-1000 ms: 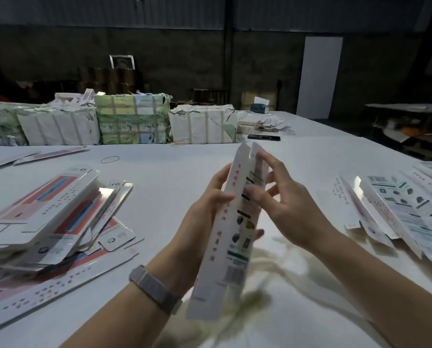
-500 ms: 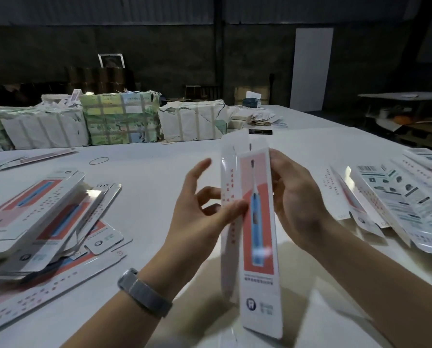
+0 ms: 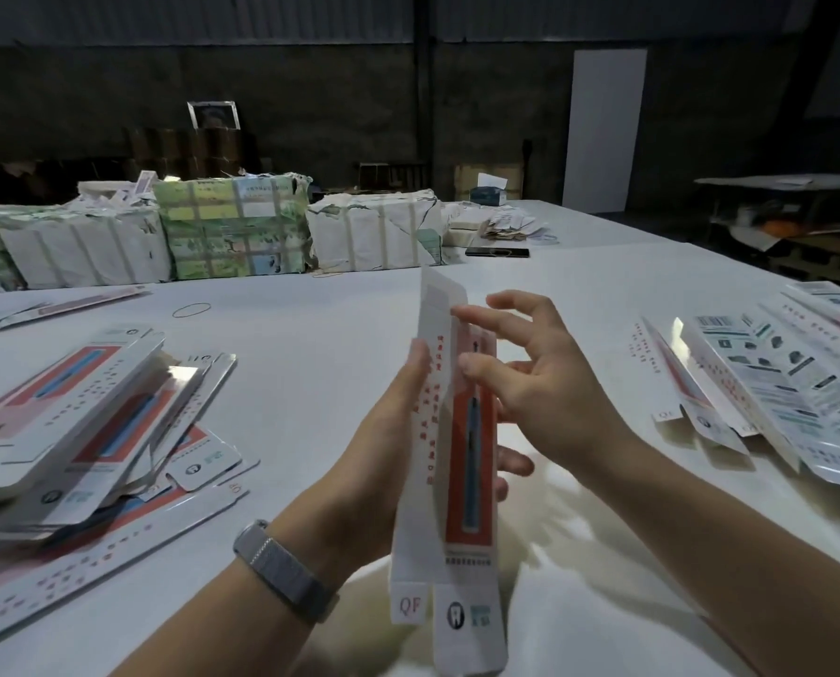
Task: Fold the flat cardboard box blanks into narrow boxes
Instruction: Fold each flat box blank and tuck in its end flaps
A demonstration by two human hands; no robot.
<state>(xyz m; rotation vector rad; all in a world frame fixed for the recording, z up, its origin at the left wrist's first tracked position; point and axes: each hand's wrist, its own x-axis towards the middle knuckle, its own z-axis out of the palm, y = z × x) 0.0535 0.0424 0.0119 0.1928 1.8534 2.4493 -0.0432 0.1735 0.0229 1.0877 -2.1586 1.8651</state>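
A long narrow white box [image 3: 450, 461] with a red panel and a printed toothbrush stands nearly upright in front of me, its end flaps hanging loose at the bottom. My left hand [image 3: 384, 432] grips it from the left, thumb on the side panel and fingers wrapped behind. My right hand [image 3: 530, 378] is spread, with its thumb and forefinger touching the box's upper right edge. A heap of flat box blanks [image 3: 81, 432] lies at the left on the white table [image 3: 310, 344]. More blanks [image 3: 770, 383], printed side down, fan out at the right.
Several paper-wrapped bundles [image 3: 232, 232] line the table's far side. A dark phone [image 3: 496, 252] and paper scraps [image 3: 506, 224] lie behind them. A rubber band [image 3: 191, 310] rests on the table. A second table [image 3: 775, 183] stands at the far right.
The box has been turned from its text side to the red front and lowered. My left hand now wraps it from the left, and my right hand has opened up near the top.
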